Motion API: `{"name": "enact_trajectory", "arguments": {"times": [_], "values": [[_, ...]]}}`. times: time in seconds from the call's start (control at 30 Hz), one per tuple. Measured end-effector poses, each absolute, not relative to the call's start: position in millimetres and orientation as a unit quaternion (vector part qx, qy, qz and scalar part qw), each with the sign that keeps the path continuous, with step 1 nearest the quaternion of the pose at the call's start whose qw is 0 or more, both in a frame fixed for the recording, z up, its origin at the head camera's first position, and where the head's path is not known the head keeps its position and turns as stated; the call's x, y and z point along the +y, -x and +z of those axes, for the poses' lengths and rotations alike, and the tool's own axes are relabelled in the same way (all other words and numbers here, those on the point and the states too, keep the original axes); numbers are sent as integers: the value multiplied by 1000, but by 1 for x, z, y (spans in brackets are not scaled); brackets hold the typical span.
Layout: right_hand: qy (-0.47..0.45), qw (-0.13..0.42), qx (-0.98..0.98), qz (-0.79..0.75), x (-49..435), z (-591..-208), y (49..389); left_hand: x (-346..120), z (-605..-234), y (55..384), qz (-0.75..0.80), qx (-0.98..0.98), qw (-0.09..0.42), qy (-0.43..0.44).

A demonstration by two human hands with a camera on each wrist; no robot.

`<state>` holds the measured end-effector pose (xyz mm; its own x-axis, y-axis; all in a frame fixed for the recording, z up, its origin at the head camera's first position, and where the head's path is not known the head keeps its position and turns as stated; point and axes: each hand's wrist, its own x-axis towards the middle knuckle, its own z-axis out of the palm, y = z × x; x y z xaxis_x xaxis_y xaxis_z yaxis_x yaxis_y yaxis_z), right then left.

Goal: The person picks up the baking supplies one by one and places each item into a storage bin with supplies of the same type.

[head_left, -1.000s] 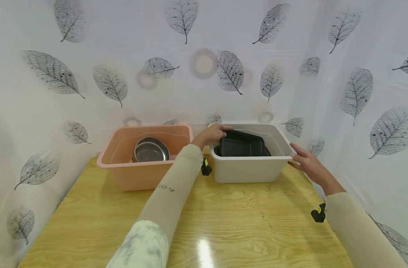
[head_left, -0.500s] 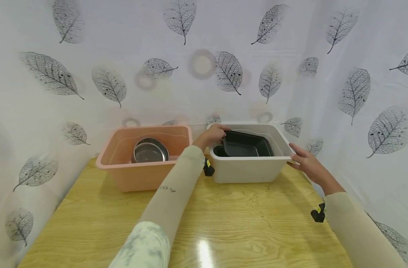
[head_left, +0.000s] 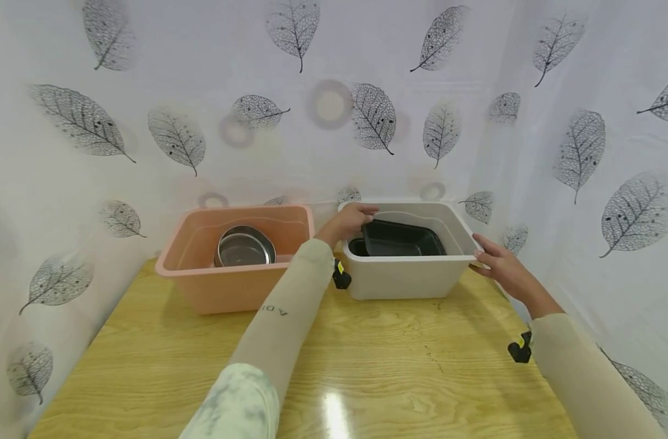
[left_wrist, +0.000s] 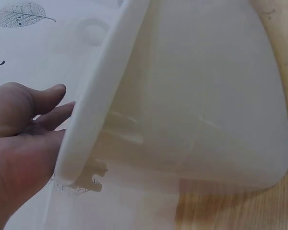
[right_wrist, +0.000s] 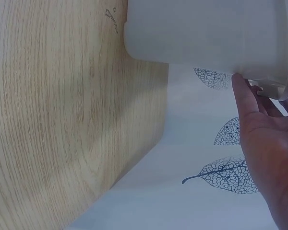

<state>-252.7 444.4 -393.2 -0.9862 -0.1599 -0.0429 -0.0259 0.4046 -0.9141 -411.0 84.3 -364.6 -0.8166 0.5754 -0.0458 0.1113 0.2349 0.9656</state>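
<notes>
A black rectangular tray (head_left: 402, 236) lies tilted inside the white bin (head_left: 405, 280), over another dark item (head_left: 358, 247) that is mostly hidden. My left hand (head_left: 349, 221) is above the bin's left rim beside the tray's upper left corner, fingers extended. In the left wrist view, that hand's thumb (left_wrist: 50, 96) stands apart from the fingers, whose tips pass behind the rim. My right hand (head_left: 501, 262) holds the bin's right rim. The right wrist view shows its fingers under the rim, the thumb mostly out of frame.
To the left stands a salmon-pink bin (head_left: 219, 292) with a round metal pan (head_left: 246, 247) leaning inside. Both bins sit on a wooden table (head_left: 367, 366), close to a leaf-patterned curtain (head_left: 334, 152) at the back and sides.
The black tray has tipped from steep to flatter and settled lower in the white bin. My left hand has let go of its edge and straightened its fingers. The right hand stays put.
</notes>
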Motion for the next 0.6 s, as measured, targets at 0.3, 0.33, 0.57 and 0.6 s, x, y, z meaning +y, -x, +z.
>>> {"name": "enact_trajectory", "arguments": {"times": [0.3, 0.33, 0.57, 0.6], "values": [[66, 64, 835, -543, 444, -392, 253, 79, -356, 414, 592, 727, 203, -283], [66, 64, 834, -545, 444, -392, 253, 79, -355, 412, 600, 717, 208, -287], [68, 56, 833, -546, 444, -393, 252, 74, -348, 396, 627, 682, 222, -305], [68, 54, 835, -543, 444, -393, 251, 72, -347, 392, 626, 681, 222, -308]]}}
